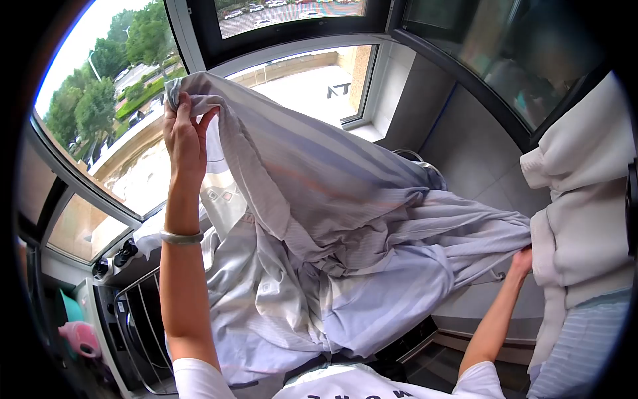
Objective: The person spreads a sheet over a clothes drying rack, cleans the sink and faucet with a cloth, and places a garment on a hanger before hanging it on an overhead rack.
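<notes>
A large pale striped sheet (319, 159) in grey, lilac and cream spreads across the middle of the view, bunched in folds at its centre. My left hand (187, 130) is raised at the upper left, its fingers pinched on a top corner of the cloth. Out to the right, my right hand (522, 261) grips another end, which stretches taut and narrow; part of that hand is hidden by the cloth. The lower part of the sheet drapes down in front of my body.
Windows (299, 73) surround the far and left sides. White cloth (585, 219) hangs at the far right. At lower left are a metal rack (143, 332), a pink container (81, 338) and dark shoes (125, 254) on the sill.
</notes>
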Tool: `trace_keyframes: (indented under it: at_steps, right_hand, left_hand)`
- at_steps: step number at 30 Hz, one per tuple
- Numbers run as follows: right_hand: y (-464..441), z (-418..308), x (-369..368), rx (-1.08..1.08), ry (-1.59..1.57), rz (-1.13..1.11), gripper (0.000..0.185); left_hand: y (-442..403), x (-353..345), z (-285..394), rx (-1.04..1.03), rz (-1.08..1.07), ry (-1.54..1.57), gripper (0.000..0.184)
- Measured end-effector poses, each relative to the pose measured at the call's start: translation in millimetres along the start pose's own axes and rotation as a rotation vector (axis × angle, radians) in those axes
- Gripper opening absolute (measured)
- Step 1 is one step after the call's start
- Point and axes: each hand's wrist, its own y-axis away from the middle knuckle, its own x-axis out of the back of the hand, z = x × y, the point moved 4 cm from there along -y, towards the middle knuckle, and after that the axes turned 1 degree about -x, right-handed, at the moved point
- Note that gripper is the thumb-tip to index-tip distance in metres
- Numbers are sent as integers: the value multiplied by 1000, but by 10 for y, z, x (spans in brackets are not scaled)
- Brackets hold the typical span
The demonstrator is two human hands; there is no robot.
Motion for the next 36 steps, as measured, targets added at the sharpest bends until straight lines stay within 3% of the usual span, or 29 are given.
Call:
trace_keyframes:
  at_steps: [4,9,12,13,15,17,20,22,23,25,26,28,29,31,34,36]
  right_hand:
    - [-200,-516,216,17,245,71,28]
    - [347,77,127,-293,797,-359,28]
    - [1459,363,-852,-169,1199,-565,47]
    - [1623,502,-1041,146,1355,-772,61]
    - [2067,745,-1498,362,1407,-937,72]
    - [2494,1028,-1895,369,1336,-1095,80]
    - [3000,1453,-2185,269,1356,-1147,83]
    - [3083,1929,-2066,151,1653,-1377,71]
    - [2926,2106,-1973,161,1647,-1373,71]
    - [2391,2304,-1743,-11,1276,-1229,46]
    - [2077,2267,-1685,-294,892,-991,29]
    - [1253,1792,-1810,-535,371,-452,29]
    - [764,1607,-1824,-573,141,-389,33]
    - [-89,1214,-1816,-327,72,-138,39]
    - [-800,1088,-1863,-276,13,-200,43]
    - [-1111,1287,-1771,-268,101,-268,44]
  left_hand:
    - [76,-205,-206,55,-94,-48,14]
    - [288,-593,-402,111,-281,-160,24]
    - [340,-800,-287,111,-322,-133,22]
    - [311,-860,-228,99,-310,-59,21]
    - [232,-990,-75,75,-370,117,20]
    - [161,-1178,92,26,-490,340,19]
    - [19,-1353,262,-47,-537,517,19]
    - [-143,-1378,323,-80,-463,520,19]
    - [-195,-1384,299,-77,-431,514,19]
    - [-277,-1391,216,-87,-396,508,19]
    - [-283,-1368,152,-87,-343,419,20]
    - [-298,-1332,-43,-53,-324,298,22]
    - [-276,-1333,-177,-13,-363,240,23]
    - [-169,-1389,-475,88,-453,143,34]
    - [151,-1457,-1125,141,-510,-168,58]
    - [366,-1343,-1495,23,-674,-593,66]
